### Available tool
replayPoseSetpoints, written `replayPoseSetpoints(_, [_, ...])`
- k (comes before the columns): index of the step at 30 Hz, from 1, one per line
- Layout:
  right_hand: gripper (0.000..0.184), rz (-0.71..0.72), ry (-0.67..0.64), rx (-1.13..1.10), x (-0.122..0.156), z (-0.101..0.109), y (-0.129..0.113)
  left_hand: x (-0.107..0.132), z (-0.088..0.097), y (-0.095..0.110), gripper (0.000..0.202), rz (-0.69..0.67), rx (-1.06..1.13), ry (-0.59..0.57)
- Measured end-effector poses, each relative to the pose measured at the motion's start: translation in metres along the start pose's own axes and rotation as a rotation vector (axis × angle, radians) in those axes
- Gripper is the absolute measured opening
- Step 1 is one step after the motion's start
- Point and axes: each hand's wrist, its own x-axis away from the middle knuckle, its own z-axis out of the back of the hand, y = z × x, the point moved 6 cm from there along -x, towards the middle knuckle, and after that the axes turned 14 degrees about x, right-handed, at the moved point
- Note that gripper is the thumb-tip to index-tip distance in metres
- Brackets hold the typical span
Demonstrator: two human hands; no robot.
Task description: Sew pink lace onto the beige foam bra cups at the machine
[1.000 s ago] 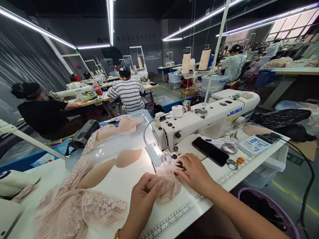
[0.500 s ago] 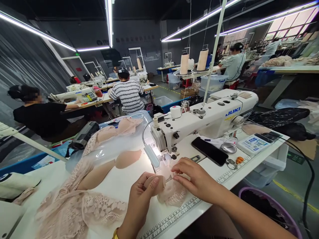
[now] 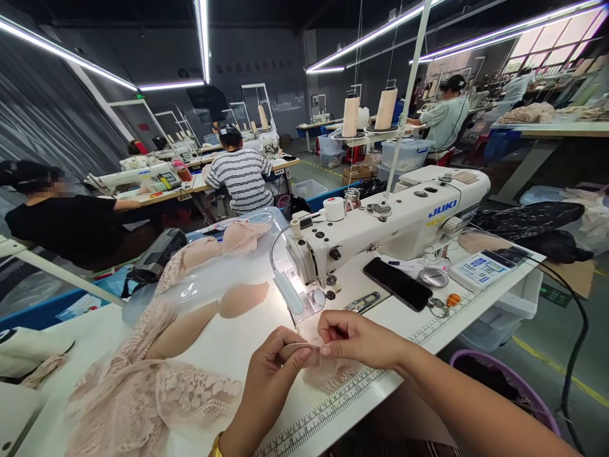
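- The room is a big, dim sewing room, with long bright lights and other workers in the upper part of the frame.
- A white desk (image 3: 226,349) fills the lower left and middle of the frame.
- A big white sewing machine (image 3: 404,209) stands on it, right of the middle, just past the hands. Its little lamp (image 3: 288,292) hangs near them.
- A black phone (image 3: 397,284) and a silver round thing (image 3: 433,277) lie to the right.
- A pile of pink lace (image 3: 157,393) takes up the lower left, with a smooth tan cup (image 3: 242,299) above it.
- The left grip (image 3: 273,365) is pinched tight on a thin tan piece (image 3: 292,348).
- The right grip (image 3: 366,339) is pinched at the other end of that piece; fingers hide some of it.
- The tan piece is low in the middle of the frame, between both thumbs, with lace cloth (image 3: 328,377) hanging under it.
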Motion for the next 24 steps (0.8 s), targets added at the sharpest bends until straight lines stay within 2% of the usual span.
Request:
replayPoseSetpoints(2, [0.040, 0.018, 0.060, -0.061, 0.002, -0.003, 0.002, 0.000, 0.001, -0.003, 0.034, 0.026, 0.040, 0.014])
replayPoseSetpoints(4, [0.034, 0.085, 0.180, 0.040, 0.005, -0.004, 0.001, 0.000, -0.001, -0.005, 0.034, 0.036, 0.089, 0.005])
replayPoseSetpoints(6, [0.024, 0.202, 0.365, 0.300, 0.008, -0.001, -0.001, 0.002, -0.005, -0.005, 0.033, 0.033, 0.122, -0.031])
replayPoseSetpoints(8, [0.020, 0.282, 0.564, 0.618, 0.013, 0.006, 0.002, 0.004, -0.008, -0.005, 0.033, 0.019, 0.133, -0.042])
replayPoseSetpoints(10, [0.023, 0.268, 0.696, 0.829, 0.015, 0.018, 0.010, 0.005, -0.006, -0.005, 0.033, 0.009, 0.149, 0.000])
replayPoseSetpoints(11, [0.023, 0.238, 0.723, 0.861, 0.017, 0.024, 0.015, 0.005, -0.004, -0.006, 0.033, 0.013, 0.167, 0.029])
replayPoseSetpoints(14, [0.018, 0.172, 0.697, 0.771, 0.023, 0.035, 0.017, 0.005, 0.001, -0.012, 0.033, 0.059, 0.241, 0.067])
replayPoseSetpoints(16, [0.006, 0.191, 0.613, 0.666, 0.027, 0.028, 0.009, 0.004, 0.001, -0.015, 0.034, 0.087, 0.289, 0.047])
replayPoseSetpoints(19, [0.018, 0.240, 0.463, 0.604, 0.028, 0.011, 0.001, 0.002, 0.001, -0.018, 0.034, 0.088, 0.340, 0.051])
replayPoseSetpoints(21, [0.011, 0.164, 0.419, 0.590, 0.025, 0.012, 0.007, 0.002, 0.002, -0.019, 0.034, 0.082, 0.365, 0.077])
replayPoseSetpoints(24, [0.007, 0.044, 0.354, 0.565, 0.023, 0.024, 0.016, 0.001, 0.002, -0.021, 0.036, 0.096, 0.384, 0.080])
